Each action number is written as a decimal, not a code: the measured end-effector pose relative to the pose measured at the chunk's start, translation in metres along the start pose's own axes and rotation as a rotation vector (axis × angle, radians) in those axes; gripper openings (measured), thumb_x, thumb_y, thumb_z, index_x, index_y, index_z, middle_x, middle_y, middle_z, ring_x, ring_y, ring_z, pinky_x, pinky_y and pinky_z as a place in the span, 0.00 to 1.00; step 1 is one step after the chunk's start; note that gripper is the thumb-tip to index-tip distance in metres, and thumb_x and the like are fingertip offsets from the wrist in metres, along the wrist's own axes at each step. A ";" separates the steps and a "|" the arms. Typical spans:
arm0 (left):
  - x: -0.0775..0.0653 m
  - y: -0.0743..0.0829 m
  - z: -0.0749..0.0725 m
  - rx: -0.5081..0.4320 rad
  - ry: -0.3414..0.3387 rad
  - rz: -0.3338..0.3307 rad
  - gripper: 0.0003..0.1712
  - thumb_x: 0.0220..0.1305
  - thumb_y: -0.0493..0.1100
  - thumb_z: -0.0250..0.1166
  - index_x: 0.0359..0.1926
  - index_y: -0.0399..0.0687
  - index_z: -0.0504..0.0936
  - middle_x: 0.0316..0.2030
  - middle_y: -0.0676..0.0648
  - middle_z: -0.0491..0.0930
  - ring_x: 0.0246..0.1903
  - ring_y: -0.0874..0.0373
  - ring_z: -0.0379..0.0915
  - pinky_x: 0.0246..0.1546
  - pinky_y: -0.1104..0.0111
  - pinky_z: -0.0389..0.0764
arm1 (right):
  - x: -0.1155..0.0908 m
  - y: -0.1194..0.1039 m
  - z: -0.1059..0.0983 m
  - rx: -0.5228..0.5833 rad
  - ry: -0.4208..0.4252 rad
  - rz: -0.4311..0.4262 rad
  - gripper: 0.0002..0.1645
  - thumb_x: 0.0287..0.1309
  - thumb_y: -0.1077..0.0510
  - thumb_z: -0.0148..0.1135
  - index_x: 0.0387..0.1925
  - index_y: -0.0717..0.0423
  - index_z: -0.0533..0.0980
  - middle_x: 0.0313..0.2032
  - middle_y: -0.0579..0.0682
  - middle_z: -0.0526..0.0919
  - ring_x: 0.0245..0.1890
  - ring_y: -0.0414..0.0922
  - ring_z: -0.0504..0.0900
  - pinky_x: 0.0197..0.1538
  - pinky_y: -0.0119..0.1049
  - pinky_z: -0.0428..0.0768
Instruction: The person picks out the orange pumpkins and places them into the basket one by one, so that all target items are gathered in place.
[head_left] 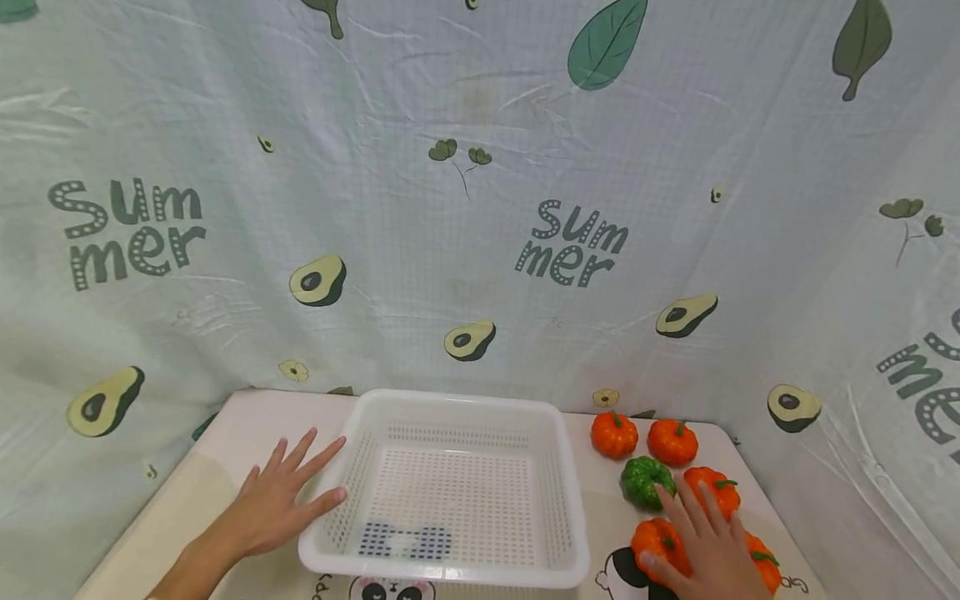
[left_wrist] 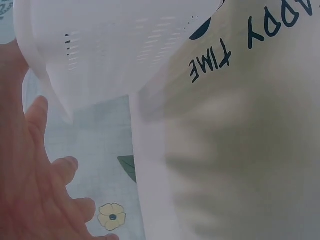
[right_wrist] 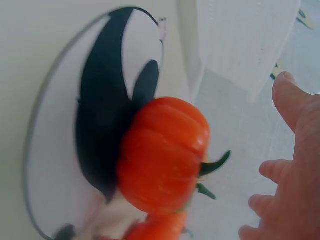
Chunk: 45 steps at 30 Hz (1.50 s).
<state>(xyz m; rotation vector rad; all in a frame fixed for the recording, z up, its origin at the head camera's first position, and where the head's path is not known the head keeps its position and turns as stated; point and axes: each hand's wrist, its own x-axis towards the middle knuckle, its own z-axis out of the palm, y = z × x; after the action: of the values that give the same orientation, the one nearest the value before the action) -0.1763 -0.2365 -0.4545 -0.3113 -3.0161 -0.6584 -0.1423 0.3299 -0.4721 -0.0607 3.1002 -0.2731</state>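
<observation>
A white perforated plastic basket (head_left: 457,572) stands on the table with its inside bare. My left hand (head_left: 277,504) spreads its fingers at the basket's left rim, thumb and forefinger pointing toward it; in the left wrist view that hand holds nothing. To the right, my right hand (head_left: 708,546) hovers with fingers apart over a cluster of glossy orange bell peppers and overlaps several of them. Closest to its thumb is one orange pepper (head_left: 656,536); a green bell pepper (head_left: 643,482) sits beyond its fingertips. The right wrist view shows an orange pepper (right_wrist: 162,155) apart from the open palm.
Two more orange peppers, one (head_left: 613,435) left of the other (head_left: 672,442), lie at the table's back right. Another pepper (head_left: 765,568) is partly hidden by the right hand. A printed cloth curtain (head_left: 397,208) surrounds the table (head_left: 247,425) at the back and sides.
</observation>
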 end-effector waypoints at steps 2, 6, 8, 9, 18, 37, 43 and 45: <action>0.001 -0.003 0.001 -0.072 -0.030 0.001 0.41 0.70 0.66 0.61 0.78 0.58 0.67 0.79 0.28 0.54 0.73 0.12 0.45 0.58 0.17 0.55 | 0.000 0.000 0.006 -0.016 -0.008 0.010 0.64 0.56 0.18 0.58 0.78 0.58 0.62 0.78 0.72 0.55 0.75 0.77 0.48 0.68 0.83 0.42; 0.003 -0.011 0.001 -0.229 -0.109 -0.028 0.40 0.75 0.63 0.58 0.80 0.55 0.63 0.81 0.26 0.47 0.74 0.11 0.37 0.59 0.17 0.53 | -0.002 0.000 0.016 -0.015 -0.001 0.016 0.62 0.56 0.20 0.60 0.76 0.59 0.64 0.77 0.72 0.57 0.74 0.79 0.51 0.69 0.82 0.49; 0.005 -0.013 0.000 -0.288 -0.144 -0.053 0.40 0.76 0.62 0.56 0.81 0.55 0.60 0.82 0.27 0.43 0.75 0.14 0.33 0.61 0.17 0.52 | -0.002 0.000 0.020 -0.007 -0.010 0.026 0.61 0.57 0.20 0.60 0.76 0.59 0.64 0.77 0.72 0.56 0.74 0.79 0.51 0.69 0.82 0.50; 0.005 -0.014 0.000 -0.305 -0.150 -0.060 0.40 0.77 0.62 0.56 0.82 0.55 0.59 0.82 0.28 0.42 0.76 0.15 0.34 0.62 0.18 0.52 | -0.002 0.000 0.022 0.003 -0.013 0.031 0.61 0.57 0.20 0.60 0.76 0.59 0.63 0.78 0.72 0.56 0.74 0.79 0.51 0.69 0.81 0.50; 0.011 -0.014 0.007 -0.564 -0.226 -0.127 0.40 0.82 0.59 0.47 0.85 0.56 0.46 0.83 0.35 0.40 0.80 0.28 0.36 0.71 0.27 0.53 | 0.000 0.005 0.035 0.165 -0.103 0.121 0.63 0.61 0.21 0.58 0.79 0.62 0.57 0.80 0.71 0.48 0.77 0.77 0.45 0.69 0.80 0.49; 0.011 -0.011 0.036 -0.886 -0.216 -0.303 0.40 0.80 0.61 0.51 0.84 0.66 0.47 0.84 0.37 0.43 0.76 0.30 0.58 0.61 0.45 0.80 | 0.000 0.013 0.047 0.404 -0.180 0.362 0.78 0.37 0.26 0.79 0.79 0.58 0.52 0.75 0.74 0.56 0.65 0.74 0.66 0.61 0.76 0.71; 0.010 -0.009 0.041 -0.886 -0.179 -0.280 0.38 0.81 0.60 0.48 0.84 0.66 0.47 0.84 0.37 0.45 0.76 0.33 0.61 0.63 0.50 0.79 | 0.000 0.014 0.046 0.445 -0.164 0.427 0.75 0.38 0.30 0.81 0.78 0.59 0.53 0.71 0.75 0.62 0.59 0.71 0.69 0.62 0.77 0.69; 0.010 -0.009 0.043 -0.903 -0.156 -0.274 0.37 0.81 0.59 0.47 0.84 0.66 0.48 0.84 0.37 0.46 0.75 0.33 0.63 0.62 0.53 0.80 | 0.001 0.012 0.044 0.471 -0.155 0.450 0.74 0.39 0.32 0.82 0.77 0.60 0.54 0.70 0.75 0.63 0.58 0.71 0.69 0.63 0.77 0.68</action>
<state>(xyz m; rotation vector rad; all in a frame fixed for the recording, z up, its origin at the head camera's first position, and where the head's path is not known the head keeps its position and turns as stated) -0.1876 -0.2244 -0.4968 0.0510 -2.6895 -2.0748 -0.1420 0.3343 -0.5180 0.5811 2.7093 -0.9041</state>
